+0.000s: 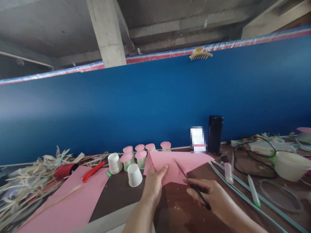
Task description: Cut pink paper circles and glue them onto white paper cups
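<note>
My left hand (155,183) pinches the lower left part of a pink paper sheet (191,160), thumb on top, holding it above the dark table. In my right hand (206,194) is a pair of scissors (184,173) with dark handles. One blade lies over the pink sheet, pointing up and left, and a cut edge runs beside it. The lower blade is hidden behind the paper. Just left of the sheet stand two upturned white paper cups (134,175) and several small cups topped with pink paper discs (126,158).
At left, a red-handled tool (93,171) lies on another pink sheet (70,197), beside a heap of pale strips (31,181). A phone (198,139) and black bottle (215,134) stand behind. Rightward are a marker (254,191), pale blue cords (243,186) and a white tub (291,165).
</note>
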Tool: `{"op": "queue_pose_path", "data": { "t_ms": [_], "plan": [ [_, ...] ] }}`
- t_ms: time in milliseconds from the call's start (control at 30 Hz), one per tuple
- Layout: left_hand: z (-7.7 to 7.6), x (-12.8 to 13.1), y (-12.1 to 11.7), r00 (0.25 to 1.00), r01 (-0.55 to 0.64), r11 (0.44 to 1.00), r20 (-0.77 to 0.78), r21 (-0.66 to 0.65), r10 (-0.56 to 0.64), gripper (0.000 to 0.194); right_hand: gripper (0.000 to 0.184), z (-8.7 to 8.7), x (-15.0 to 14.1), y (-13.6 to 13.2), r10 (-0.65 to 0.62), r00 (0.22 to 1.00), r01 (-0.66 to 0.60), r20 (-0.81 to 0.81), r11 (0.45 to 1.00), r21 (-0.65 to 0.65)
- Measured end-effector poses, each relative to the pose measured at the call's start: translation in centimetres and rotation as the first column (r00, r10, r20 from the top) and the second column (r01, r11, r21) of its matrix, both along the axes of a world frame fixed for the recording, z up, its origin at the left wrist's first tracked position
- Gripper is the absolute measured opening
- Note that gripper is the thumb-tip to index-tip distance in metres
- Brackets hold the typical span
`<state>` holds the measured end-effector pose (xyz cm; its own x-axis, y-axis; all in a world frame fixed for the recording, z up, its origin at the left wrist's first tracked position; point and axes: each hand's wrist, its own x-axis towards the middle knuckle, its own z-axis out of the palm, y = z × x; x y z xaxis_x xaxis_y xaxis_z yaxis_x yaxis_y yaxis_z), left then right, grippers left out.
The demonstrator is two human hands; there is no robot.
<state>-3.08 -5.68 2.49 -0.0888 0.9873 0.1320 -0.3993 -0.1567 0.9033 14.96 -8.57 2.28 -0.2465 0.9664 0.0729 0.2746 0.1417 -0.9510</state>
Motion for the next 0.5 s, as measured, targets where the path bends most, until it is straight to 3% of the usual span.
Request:
{"op": "queue_pose_path", "data": {
  "t_ms": [200,500],
  "plan": [
    [-0.3,-0.3,0.1,0.998,0.061,0.998,-0.017,0.000,-0.061,0.043,0.035,-0.7,-0.2,0.1,-0.002,1.000,0.002,-0.013,1.000,-0.024],
    [-0.9,-0.6,0.4,0.993,0.016,1.000,-0.119,-0.026,-0.020,0.053,0.041,-1.6,0.1,0.6,0.010,0.999,-0.011,-0.047,0.999,-0.031]
  ]
}}
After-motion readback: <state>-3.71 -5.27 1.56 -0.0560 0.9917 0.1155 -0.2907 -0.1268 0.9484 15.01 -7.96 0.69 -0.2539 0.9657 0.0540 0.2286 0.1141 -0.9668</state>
